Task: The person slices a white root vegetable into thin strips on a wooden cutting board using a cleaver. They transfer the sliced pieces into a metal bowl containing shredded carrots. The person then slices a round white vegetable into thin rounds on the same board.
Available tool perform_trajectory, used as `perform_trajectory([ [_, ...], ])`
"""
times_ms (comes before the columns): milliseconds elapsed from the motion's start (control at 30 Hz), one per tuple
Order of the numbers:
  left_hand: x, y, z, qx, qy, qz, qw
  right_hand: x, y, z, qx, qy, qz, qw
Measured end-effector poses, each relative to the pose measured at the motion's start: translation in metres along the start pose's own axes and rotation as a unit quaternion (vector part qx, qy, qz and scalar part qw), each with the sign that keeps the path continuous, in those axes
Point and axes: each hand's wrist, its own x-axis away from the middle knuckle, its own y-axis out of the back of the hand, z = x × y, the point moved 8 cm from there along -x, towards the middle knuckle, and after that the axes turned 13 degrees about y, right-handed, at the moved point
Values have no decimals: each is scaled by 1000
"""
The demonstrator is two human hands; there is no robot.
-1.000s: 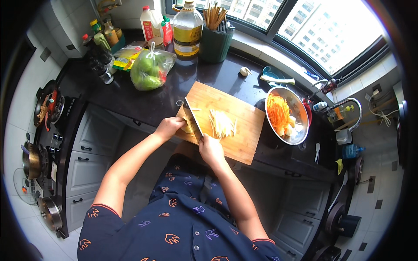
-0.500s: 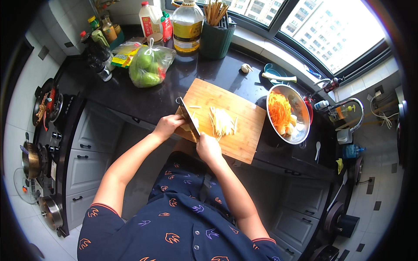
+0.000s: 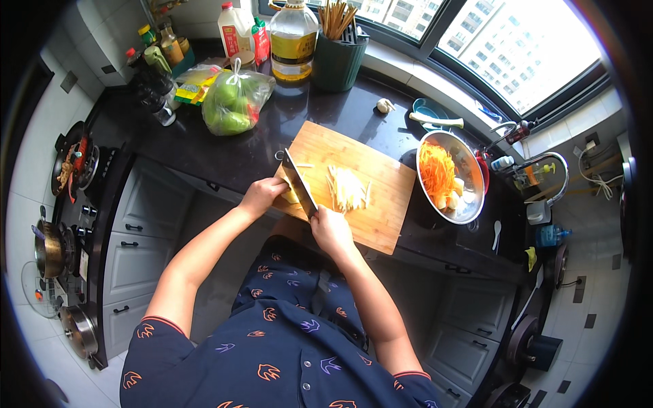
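My right hand [image 3: 331,230] is closed round the handle of a kitchen knife [image 3: 300,185], whose dark blade slants over the left part of a wooden cutting board [image 3: 382,178]. Left of the blade, my left hand [image 3: 264,197] presses with bent fingers on pale yellow vegetable slices [image 3: 291,193], partly hidden by the fingers and knife. A pile of pale vegetable strips [image 3: 348,189] lies at the board's middle, right of the knife. One or two loose strips rest near the blade's far end.
Right of the board stands a steel bowl [image 3: 474,178] with shredded carrot and pale chunks. A garlic bulb [image 3: 385,106] lies behind the board. A tied bag of green produce [image 3: 235,109], an oil jug [image 3: 293,41] and a chopstick holder [image 3: 339,62] stand farther back. The stove is at far left.
My right hand and the knife have shifted slightly right, and more of the blade's flat side shows. My left hand stays nearly in place on the slices.
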Motion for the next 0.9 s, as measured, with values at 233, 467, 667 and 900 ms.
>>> perform_trajectory([
  [233,0,-1,0,15,-4,2,1000,0,-4,3,13,-12,27,999],
  [467,0,4,0,26,-1,-3,1000,0,-28,-5,26,-66,67,995],
  [667,0,0,4,11,-5,-2,1000,-4,-26,-10,29,-28,28,999],
  [900,3,-1,8,-24,7,-10,1000,0,3,3,20,21,-25,999],
])
